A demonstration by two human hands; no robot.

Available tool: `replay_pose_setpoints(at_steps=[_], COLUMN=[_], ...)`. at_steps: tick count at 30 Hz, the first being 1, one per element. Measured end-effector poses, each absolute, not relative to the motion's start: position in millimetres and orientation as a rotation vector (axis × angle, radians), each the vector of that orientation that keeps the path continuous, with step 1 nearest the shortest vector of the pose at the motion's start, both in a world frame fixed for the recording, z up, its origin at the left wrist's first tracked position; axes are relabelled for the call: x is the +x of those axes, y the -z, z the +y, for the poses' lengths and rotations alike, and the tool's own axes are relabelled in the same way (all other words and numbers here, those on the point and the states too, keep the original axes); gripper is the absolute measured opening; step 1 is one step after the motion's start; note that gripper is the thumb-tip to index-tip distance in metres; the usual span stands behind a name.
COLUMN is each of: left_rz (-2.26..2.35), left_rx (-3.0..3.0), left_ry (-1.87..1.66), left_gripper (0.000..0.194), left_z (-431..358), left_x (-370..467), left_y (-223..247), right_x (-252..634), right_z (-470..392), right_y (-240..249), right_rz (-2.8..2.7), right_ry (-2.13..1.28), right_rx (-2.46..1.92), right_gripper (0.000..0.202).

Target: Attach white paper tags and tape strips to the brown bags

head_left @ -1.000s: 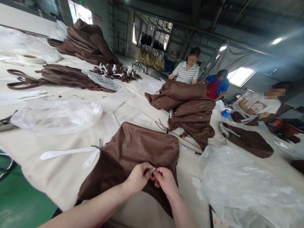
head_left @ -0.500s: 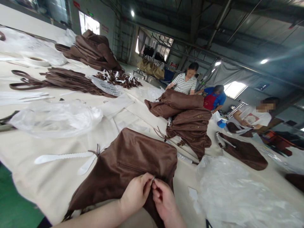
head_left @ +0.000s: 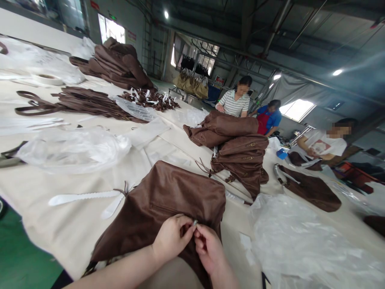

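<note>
A brown leather bag [head_left: 177,188] lies spread on the pale cloth-covered table [head_left: 60,220] right before me. Over its lower part, my left hand [head_left: 174,237] and my right hand [head_left: 210,247] meet at the fingertips. Both pinch a tiny light-coloured piece [head_left: 195,222], too small to name. A dark cord and white strips [head_left: 84,196] stick out at the bag's left corner.
Brown bags are piled [head_left: 237,144] beyond the bag, with another pile [head_left: 117,64] at the back left. Straps [head_left: 87,102] lie left. Clear plastic [head_left: 300,241] covers the right side. Several people stand across the table.
My fingers have shifted slightly around the small piece, and a little more of it shows. Across the table, the person in the striped shirt has drawn a hand back toward the body.
</note>
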State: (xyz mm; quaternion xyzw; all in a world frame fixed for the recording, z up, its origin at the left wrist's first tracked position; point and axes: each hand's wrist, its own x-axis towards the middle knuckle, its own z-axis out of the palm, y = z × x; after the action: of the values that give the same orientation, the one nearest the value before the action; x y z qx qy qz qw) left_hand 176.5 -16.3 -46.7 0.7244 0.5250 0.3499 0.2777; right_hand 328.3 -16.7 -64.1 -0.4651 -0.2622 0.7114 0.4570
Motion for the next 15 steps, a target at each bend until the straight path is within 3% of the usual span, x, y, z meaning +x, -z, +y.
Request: replay_pose_setpoints(at_steps=[12, 15], left_rz=[1.298, 1.29], left_rx=[2.153, 2.154], left_ry=[-0.955, -0.981], left_gripper=[0.024, 0.024], left_z=[-18.0, -18.0], left_x=[170.8, 171.4], left_y=[43.4, 44.9], right_x=[327.9, 327.1], right_z=[-15.4, -14.8], right_y=[69.1, 68.1], right_rz=[-0.65, -0.566], right_ry=[-1.736, -1.769], right_rx=[-1.171, -1.163], right_gripper=[0.028, 0.039])
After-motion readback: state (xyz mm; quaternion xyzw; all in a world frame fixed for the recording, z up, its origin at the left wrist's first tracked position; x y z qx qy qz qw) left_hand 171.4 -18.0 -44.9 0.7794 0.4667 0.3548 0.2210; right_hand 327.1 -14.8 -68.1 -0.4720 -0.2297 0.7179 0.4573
